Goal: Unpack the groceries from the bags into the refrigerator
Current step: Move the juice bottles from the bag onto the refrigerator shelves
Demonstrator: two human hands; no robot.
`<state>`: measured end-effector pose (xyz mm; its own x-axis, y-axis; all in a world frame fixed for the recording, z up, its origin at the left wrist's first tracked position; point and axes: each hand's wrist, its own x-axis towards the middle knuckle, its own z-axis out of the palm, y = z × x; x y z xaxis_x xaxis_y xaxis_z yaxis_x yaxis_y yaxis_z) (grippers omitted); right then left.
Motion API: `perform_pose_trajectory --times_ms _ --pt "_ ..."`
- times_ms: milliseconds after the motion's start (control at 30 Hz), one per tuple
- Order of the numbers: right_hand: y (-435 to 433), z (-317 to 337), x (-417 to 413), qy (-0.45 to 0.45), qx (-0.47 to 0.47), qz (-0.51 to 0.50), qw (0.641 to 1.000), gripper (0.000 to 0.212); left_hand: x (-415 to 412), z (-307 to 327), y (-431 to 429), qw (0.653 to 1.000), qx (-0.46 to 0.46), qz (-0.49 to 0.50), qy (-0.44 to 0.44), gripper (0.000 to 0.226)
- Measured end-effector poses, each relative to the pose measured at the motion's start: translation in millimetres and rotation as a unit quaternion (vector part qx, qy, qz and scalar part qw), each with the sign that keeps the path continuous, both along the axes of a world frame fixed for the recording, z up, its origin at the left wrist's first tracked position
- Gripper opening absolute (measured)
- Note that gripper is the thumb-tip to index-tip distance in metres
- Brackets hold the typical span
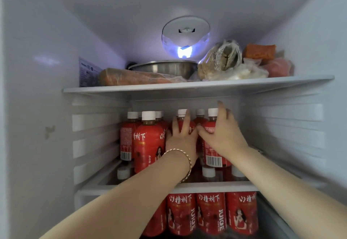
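I look into an open refrigerator. Several red juice bottles (148,141) with white caps stand on the middle shelf (216,187). My left hand (181,137), a gold bracelet on its wrist, lies with spread, straight fingers against the front of one bottle (182,112) in the middle. Beside it, my right hand (219,135) grips the neighbouring bottle (214,158), thumb on the label and fingers round its right side near the cap. More red bottles (210,212) stand on the shelf below.
On the top shelf (187,85) lie a long orange wrapped item (131,77), a steel bowl (165,67) and several plastic-wrapped food packs (221,60). A round lamp (185,37) glows on the back wall. Bare shelf shows to the right of the held bottle.
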<state>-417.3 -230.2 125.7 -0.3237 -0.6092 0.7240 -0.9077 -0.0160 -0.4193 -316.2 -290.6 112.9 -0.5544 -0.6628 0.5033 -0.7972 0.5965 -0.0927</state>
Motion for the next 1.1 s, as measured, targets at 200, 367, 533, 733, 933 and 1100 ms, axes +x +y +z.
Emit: perform_pose_trajectory --times_ms 200,367,533,733,933,1100 --pt "-17.7 23.6 7.1 -0.015 0.222 -0.167 0.961 0.116 -0.7 0.0 -13.9 0.997 0.008 0.026 0.072 0.091" --pt "-46.2 8.7 2.4 -0.082 0.210 -0.070 0.972 0.103 0.2 2.1 -8.1 0.992 -0.047 0.053 0.102 0.094" --pt "-35.6 -7.9 22.8 -0.030 0.218 -0.113 0.969 0.113 14.8 4.3 -2.8 0.991 -0.055 0.104 -0.068 0.044" --pt "-60.8 -4.3 50.5 0.020 0.273 -0.151 0.950 0.118 52.9 15.5 13.2 0.971 -0.176 0.101 -0.125 0.049" --pt "-66.3 -14.1 52.1 0.049 0.253 -0.172 0.951 0.116 96.8 9.3 22.6 0.982 -0.142 0.105 -0.062 0.046" --pt "-59.0 -15.5 49.7 0.068 0.258 -0.159 0.951 0.113 111.9 8.6 8.3 0.982 -0.108 0.132 -0.085 0.040"
